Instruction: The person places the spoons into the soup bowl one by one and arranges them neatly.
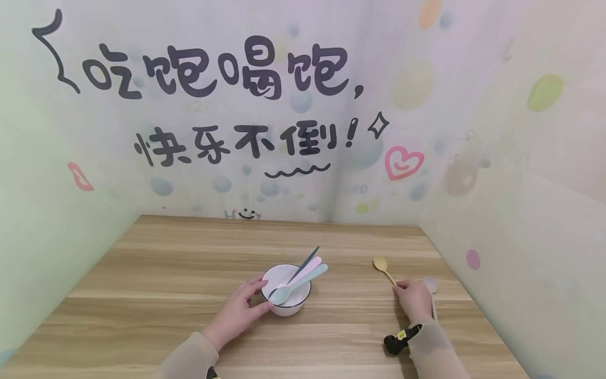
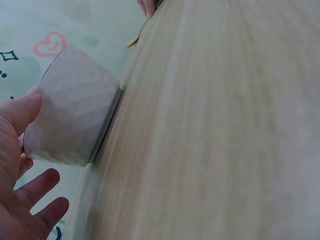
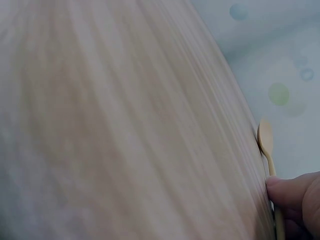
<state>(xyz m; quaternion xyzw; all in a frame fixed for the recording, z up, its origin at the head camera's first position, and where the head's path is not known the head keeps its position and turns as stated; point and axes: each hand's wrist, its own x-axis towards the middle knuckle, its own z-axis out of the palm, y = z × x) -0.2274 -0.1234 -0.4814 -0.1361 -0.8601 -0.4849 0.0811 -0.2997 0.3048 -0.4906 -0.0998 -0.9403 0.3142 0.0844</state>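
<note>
A white bowl (image 1: 286,311) with a dark rim stands on the table, its faceted outer wall showing in the left wrist view. Three spoons lean in it: a mint one (image 1: 310,276), a pink one (image 1: 313,262) and a dark teal one (image 1: 310,255). My left hand (image 1: 236,313) holds the bowl's left side by thumb and fingers, the other fingers spread apart. Over at the right, my right hand (image 1: 414,300) pinches the handle of a yellow spoon (image 1: 380,263), which lies along the tabletop. Beside that hand is a pale, whitish spoon (image 1: 430,285), partly hidden by it.
The wood-grain table (image 1: 142,284) meets a printed back wall (image 1: 227,173) with black lettering. Side walls rise along its left and right edges. A black strap device (image 1: 400,339) sits on the right wrist.
</note>
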